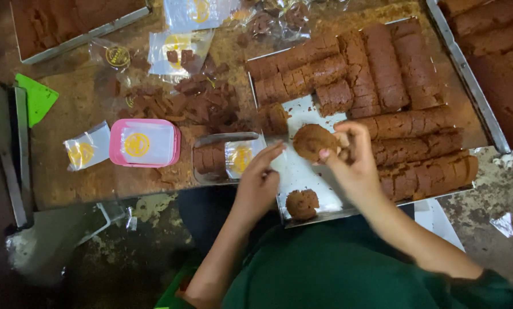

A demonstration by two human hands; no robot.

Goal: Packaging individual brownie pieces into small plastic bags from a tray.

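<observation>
Lump, round, brown, seemingly crumbly.

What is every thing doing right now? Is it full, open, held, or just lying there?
Right hand: shut on a round brown slice.
Left hand: open, fingers touching a clear bag.
Steel tray: partly filled with sliced brown logs.
Pink box: closed.
Second slice: lying flat.

Brown round lump, brown sliced logs, silver tray, pink box, green scraper, clear bags with yellow discs, green sleeve.
</observation>
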